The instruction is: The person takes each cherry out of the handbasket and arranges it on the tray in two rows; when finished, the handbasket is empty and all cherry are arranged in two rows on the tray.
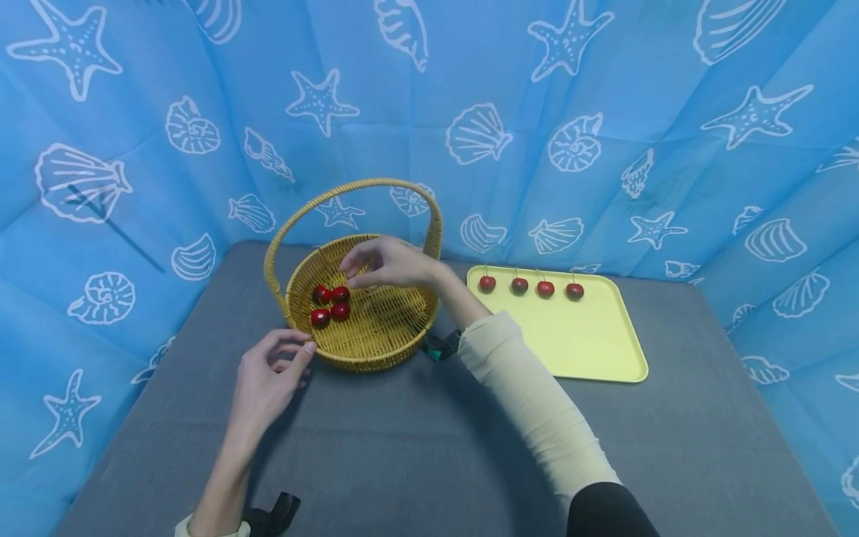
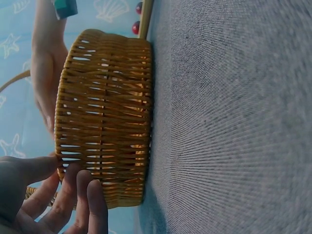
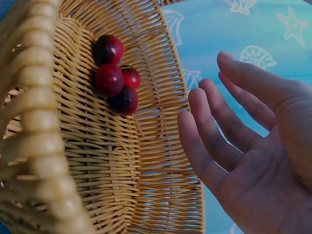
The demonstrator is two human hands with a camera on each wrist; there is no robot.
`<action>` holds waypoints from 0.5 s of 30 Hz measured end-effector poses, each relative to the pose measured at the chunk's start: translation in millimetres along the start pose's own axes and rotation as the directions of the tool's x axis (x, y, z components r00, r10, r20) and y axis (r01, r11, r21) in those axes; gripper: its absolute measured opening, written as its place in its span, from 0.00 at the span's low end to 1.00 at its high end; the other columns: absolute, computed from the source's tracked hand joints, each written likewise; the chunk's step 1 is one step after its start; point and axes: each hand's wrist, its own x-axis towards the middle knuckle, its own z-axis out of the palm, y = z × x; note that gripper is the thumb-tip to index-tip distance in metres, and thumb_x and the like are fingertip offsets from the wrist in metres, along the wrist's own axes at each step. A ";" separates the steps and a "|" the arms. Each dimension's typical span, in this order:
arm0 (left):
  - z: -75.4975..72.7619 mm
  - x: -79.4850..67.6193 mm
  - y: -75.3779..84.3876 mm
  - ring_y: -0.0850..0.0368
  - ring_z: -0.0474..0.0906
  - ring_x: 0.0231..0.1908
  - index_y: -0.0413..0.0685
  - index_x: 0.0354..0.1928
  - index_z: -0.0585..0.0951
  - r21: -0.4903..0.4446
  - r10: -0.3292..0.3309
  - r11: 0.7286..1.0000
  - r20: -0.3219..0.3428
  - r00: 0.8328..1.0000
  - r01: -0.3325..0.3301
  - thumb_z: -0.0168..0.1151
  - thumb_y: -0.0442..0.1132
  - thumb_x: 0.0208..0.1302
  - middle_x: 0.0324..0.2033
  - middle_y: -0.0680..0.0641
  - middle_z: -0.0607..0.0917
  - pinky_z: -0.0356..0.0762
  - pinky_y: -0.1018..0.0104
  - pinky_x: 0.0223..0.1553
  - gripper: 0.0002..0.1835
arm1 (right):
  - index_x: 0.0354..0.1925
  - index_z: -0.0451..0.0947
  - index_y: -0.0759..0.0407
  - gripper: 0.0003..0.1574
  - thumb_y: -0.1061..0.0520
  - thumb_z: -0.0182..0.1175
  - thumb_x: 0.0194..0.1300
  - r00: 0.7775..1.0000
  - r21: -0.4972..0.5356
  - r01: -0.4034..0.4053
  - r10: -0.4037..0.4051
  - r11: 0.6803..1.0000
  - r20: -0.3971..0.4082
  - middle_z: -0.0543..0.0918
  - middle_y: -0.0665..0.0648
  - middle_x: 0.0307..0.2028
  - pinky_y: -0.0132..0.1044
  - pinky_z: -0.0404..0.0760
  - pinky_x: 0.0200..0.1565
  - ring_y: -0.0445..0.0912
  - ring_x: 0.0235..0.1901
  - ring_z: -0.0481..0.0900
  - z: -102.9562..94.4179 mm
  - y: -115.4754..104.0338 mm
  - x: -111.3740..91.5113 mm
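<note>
Four cherries (image 1: 340,295) lie inside the basket (image 1: 382,321), left of and below the right hand (image 1: 392,262), its grip empty, relaxed; the left hand (image 1: 267,380) pinches the rim (image 2: 58,112).

PLACE: curtained-off tabletop area | SIGNS: blue seashell-print curtain (image 1: 416,112), grey table (image 1: 403,447)

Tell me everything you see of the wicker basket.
The wicker basket is golden-brown, round and shallow, woven with gaps, its tall arched handle wrapped. It stands upright on gray cloth, left of the yellow tray, holding four red cherries. The left hand pinches its near-left rim; the right hand hovers above.
</note>
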 end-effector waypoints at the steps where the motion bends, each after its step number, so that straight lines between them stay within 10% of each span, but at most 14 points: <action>1: 0.1 0.1 0.3 0.55 0.90 0.36 0.47 0.62 0.82 0.000 0.000 1.000 0.001 1.000 0.000 0.66 0.49 0.80 0.52 0.36 0.90 0.92 0.64 0.35 0.19 | 0.62 0.84 0.57 0.21 0.57 0.72 0.73 1.000 0.007 -0.012 0.012 1.000 0.000 0.90 0.58 0.55 0.41 0.91 0.55 0.51 0.52 0.90 0.8 1.1 1.6; 8: 0.7 0.0 1.1 0.55 0.90 0.36 0.47 0.62 0.82 -0.002 0.003 1.000 -0.007 1.000 -0.003 0.66 0.48 0.79 0.51 0.36 0.91 0.92 0.64 0.35 0.18 | 0.62 0.83 0.62 0.19 0.60 0.68 0.76 0.998 0.095 -0.059 0.059 0.994 0.007 0.89 0.63 0.53 0.62 0.88 0.60 0.68 0.58 0.86 5.1 9.5 11.3; 15: 1.4 0.4 1.3 0.54 0.90 0.35 0.48 0.61 0.82 0.003 0.004 1.000 -0.014 1.000 -0.004 0.66 0.48 0.79 0.50 0.36 0.91 0.92 0.64 0.34 0.17 | 0.66 0.79 0.67 0.22 0.61 0.64 0.79 0.995 0.127 -0.104 0.104 0.986 0.007 0.88 0.66 0.57 0.61 0.88 0.61 0.66 0.60 0.85 8.1 18.2 22.8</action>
